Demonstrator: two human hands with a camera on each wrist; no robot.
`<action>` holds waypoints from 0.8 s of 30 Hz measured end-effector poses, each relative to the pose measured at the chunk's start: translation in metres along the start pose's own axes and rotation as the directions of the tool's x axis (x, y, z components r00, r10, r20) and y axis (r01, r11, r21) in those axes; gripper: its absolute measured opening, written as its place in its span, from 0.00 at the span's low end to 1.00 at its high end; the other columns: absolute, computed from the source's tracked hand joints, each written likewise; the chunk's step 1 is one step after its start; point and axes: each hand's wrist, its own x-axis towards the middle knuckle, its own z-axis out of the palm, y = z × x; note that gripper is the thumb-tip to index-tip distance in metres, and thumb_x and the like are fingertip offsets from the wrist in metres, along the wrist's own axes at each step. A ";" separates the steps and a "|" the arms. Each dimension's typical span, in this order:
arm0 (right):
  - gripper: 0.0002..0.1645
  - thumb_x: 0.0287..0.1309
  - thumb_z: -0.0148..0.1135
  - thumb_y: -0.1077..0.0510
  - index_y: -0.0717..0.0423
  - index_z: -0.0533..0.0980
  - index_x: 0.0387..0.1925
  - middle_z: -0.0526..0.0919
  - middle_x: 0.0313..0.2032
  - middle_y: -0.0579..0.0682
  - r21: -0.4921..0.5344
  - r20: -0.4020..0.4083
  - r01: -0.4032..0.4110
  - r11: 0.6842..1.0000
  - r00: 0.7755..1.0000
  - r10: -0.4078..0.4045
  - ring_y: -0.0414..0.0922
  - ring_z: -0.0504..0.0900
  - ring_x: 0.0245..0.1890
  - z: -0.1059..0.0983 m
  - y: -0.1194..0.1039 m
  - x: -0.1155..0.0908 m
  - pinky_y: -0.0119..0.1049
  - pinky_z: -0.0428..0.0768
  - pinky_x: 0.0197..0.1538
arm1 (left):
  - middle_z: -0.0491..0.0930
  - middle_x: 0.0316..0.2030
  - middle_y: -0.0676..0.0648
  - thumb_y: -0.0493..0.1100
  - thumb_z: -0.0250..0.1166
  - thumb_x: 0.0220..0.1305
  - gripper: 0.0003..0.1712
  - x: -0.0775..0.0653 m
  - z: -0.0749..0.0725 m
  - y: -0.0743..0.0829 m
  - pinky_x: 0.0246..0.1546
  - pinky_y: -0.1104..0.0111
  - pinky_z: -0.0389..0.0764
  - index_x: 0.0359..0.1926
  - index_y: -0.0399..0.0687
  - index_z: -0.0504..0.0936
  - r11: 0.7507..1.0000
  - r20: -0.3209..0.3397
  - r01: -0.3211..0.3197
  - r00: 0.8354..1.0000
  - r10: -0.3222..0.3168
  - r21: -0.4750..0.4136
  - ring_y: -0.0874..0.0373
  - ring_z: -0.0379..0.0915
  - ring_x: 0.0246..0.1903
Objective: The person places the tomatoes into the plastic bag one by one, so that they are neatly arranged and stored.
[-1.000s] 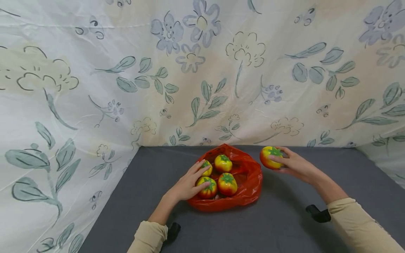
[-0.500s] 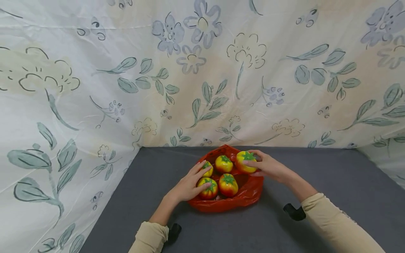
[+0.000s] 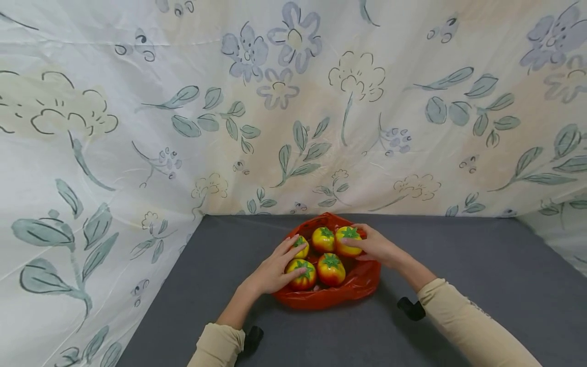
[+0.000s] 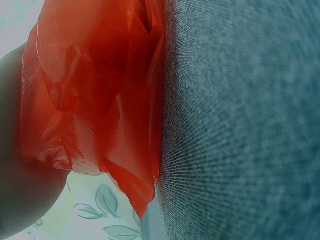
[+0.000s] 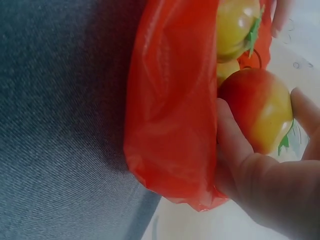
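Observation:
A red plastic bag stands on the dark table with its mouth wide, holding several glossy yellow-red tomatoes with green star-shaped tops. My right hand grips one tomato at the bag's right side; the right wrist view shows thumb and fingers around this tomato, beside the bag wall. On the opposite side, my left hand rests with spread fingers over the left rim, across the back-left tomato and front-left tomato. In the left wrist view, the crinkled bag hides the fingers.
Two more tomatoes, one at the back and one at the front, sit in the bag. A grey table lies under it. Behind rises a floral cloth. Each wrist carries a black camera mount.
My right hand has carried its tomato leftward from outside the bag, over the right rim, and down into the mouth. The left hand stays in place.

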 end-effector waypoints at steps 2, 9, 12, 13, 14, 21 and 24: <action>0.50 0.60 0.64 0.45 0.63 0.48 0.70 0.59 0.63 0.68 0.002 -0.003 0.004 1.000 1.000 -0.004 0.62 0.68 0.59 0.002 0.001 0.000 0.52 0.75 0.52 | 0.48 0.73 0.43 0.55 0.59 0.67 0.36 0.000 0.000 0.000 0.63 0.47 0.55 0.71 0.49 0.61 1.000 -0.002 -0.001 1.000 0.001 -0.002 0.47 0.40 0.71; 0.47 0.60 0.64 0.46 0.65 0.50 0.68 0.61 0.61 0.68 -0.030 -0.017 -0.012 0.999 1.000 0.012 0.61 0.69 0.58 0.009 0.006 0.000 0.53 0.76 0.50 | 0.48 0.73 0.44 0.56 0.58 0.67 0.36 0.000 0.001 -0.001 0.63 0.46 0.56 0.72 0.50 0.61 1.000 -0.004 0.003 1.000 -0.003 0.003 0.48 0.40 0.71; 0.47 0.60 0.64 0.46 0.65 0.51 0.67 0.61 0.61 0.68 -0.022 -0.014 -0.019 1.000 1.000 0.018 0.62 0.68 0.58 0.011 0.009 0.001 0.53 0.76 0.50 | 0.48 0.73 0.45 0.55 0.58 0.67 0.36 -0.001 0.002 -0.001 0.63 0.46 0.56 0.72 0.51 0.60 1.000 -0.002 0.002 1.000 -0.002 0.003 0.48 0.39 0.71; 0.47 0.60 0.64 0.46 0.65 0.51 0.67 0.61 0.61 0.68 -0.019 -0.013 -0.020 1.000 1.000 0.019 0.62 0.68 0.58 0.011 0.010 0.002 0.53 0.76 0.51 | 0.48 0.73 0.45 0.55 0.58 0.67 0.36 -0.001 0.002 -0.002 0.63 0.46 0.56 0.72 0.51 0.60 1.000 -0.002 0.003 1.000 -0.003 0.003 0.48 0.39 0.71; 0.47 0.60 0.64 0.46 0.66 0.50 0.67 0.61 0.61 0.68 -0.017 -0.011 -0.021 1.000 1.000 0.021 0.62 0.68 0.58 0.011 0.011 0.002 0.53 0.75 0.51 | 0.48 0.73 0.45 0.55 0.58 0.67 0.36 -0.001 0.002 -0.002 0.63 0.46 0.56 0.72 0.51 0.60 1.000 -0.003 0.001 1.000 -0.001 0.002 0.48 0.39 0.71; 0.45 0.59 0.64 0.46 0.64 0.54 0.66 0.64 0.59 0.66 -0.107 -0.020 -0.027 0.994 0.999 0.025 0.58 0.71 0.55 0.015 0.015 0.003 0.51 0.77 0.50 | 0.47 0.73 0.46 0.57 0.57 0.67 0.36 0.000 0.003 -0.002 0.63 0.46 0.56 0.72 0.53 0.61 1.000 -0.005 0.013 1.000 -0.013 -0.001 0.49 0.39 0.71; 0.45 0.58 0.65 0.45 0.64 0.55 0.66 0.65 0.59 0.65 -0.147 -0.037 -0.037 0.988 0.999 0.032 0.57 0.72 0.54 0.017 0.018 0.004 0.50 0.77 0.50 | 0.47 0.73 0.46 0.57 0.57 0.67 0.36 0.000 0.003 -0.001 0.63 0.46 0.56 0.72 0.53 0.61 1.000 -0.001 0.018 1.000 -0.018 -0.001 0.49 0.38 0.71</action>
